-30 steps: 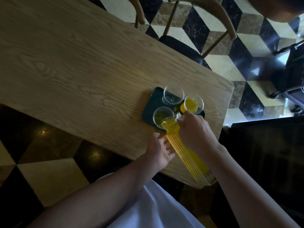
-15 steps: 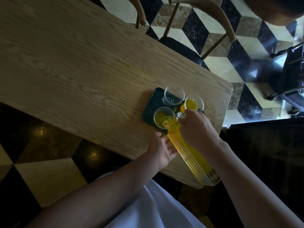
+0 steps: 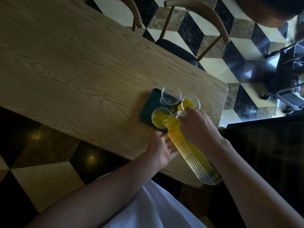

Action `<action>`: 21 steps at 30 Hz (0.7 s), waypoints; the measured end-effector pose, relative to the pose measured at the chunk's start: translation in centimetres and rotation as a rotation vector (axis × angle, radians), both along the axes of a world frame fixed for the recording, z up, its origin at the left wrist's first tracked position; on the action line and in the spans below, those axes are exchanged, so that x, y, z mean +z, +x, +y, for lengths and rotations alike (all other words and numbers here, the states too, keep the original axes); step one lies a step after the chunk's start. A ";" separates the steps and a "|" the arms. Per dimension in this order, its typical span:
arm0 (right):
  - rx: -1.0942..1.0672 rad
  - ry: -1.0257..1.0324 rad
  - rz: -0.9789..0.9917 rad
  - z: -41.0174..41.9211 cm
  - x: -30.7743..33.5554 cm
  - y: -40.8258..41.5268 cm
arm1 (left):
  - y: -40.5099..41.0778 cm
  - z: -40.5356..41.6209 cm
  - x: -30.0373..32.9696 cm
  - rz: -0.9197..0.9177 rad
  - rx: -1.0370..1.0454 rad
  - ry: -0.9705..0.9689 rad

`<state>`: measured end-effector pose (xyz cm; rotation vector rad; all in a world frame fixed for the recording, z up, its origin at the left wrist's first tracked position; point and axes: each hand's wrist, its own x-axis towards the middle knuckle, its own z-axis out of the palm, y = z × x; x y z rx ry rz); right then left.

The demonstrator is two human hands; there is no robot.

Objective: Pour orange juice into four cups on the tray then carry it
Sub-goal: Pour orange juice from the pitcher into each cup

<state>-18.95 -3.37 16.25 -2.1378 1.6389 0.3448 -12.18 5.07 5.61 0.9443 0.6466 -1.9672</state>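
A tall ribbed glass carafe of orange juice lies tipped in the lower right of the frame, its mouth over the near cup — juice is running in. The right hand has its fingers wrapped around the carafe's neck; the left hand is spread open, palm against the ribbed side. On the dark tray, right of centre on the wooden worktop, stand an empty cup and a juice-filled cup — the right hand hides whatever is behind it. A chair waits beyond.
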 end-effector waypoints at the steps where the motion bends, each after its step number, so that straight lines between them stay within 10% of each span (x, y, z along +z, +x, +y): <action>1: -0.003 -0.001 0.000 0.0 0.1 -0.1 | 0.0 0.0 0.1 -0.003 -0.003 -0.005; 21: 0.008 -0.098 -0.047 0.1 1.8 -0.6 | 0.3 -0.3 1.6 -0.019 0.036 -0.042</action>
